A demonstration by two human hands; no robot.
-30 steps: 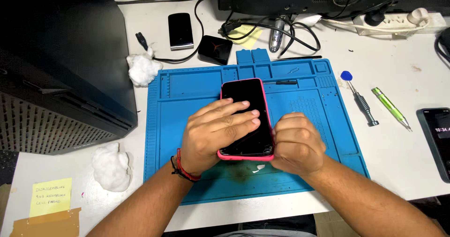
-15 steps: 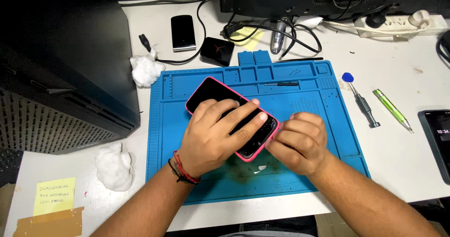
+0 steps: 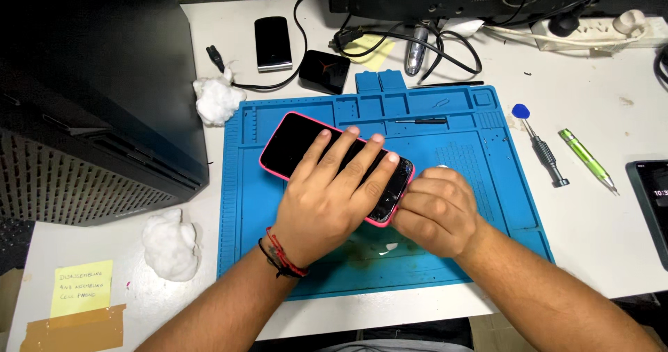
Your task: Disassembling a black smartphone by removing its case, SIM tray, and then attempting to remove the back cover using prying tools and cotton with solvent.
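Note:
A smartphone point(image 3: 296, 143) with a dark screen and a pink case lies slanted on the blue repair mat point(image 3: 480, 150). My left hand point(image 3: 327, 199) lies flat on its screen, fingers spread, and presses it down. My right hand point(image 3: 435, 209) is curled against the phone's lower right end, with something small and white at the fingertips; what it pinches is hidden. The glass near that end looks cracked.
A black computer case point(image 3: 90, 101) fills the left. Two cotton wads point(image 3: 216, 98) point(image 3: 169, 244) lie beside the mat. A grey screwdriver point(image 3: 546, 154) with a blue pick and a green tool point(image 3: 588, 161) rest to the right, with another phone point(image 3: 650, 206) at the edge. Cables and a power strip point(image 3: 598, 28) are behind.
The phone has turned from nearly upright to slanted, its top swinging left. My left hand spread flatter over the screen; my right hand stayed at the lower end.

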